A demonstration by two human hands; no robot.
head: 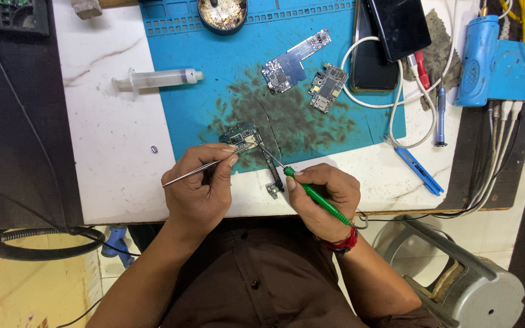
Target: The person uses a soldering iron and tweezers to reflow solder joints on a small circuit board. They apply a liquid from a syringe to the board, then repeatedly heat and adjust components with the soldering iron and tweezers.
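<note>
Left hand [199,188] is gripping metal tweezers [205,166] on the small circuit board [241,136] at the blue mat's [183,91] near edge, right hand [326,197] is clasping a green soldering iron [317,197], tip at the board, work looking mid-way, two boards [302,73] waiting beyond.

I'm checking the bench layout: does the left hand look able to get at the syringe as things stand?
Probably yes, once freed. The syringe lies in the open on the white tabletop, up and left of the left hand, with nothing between them. But that hand is holding tweezers against a circuit board.
</note>
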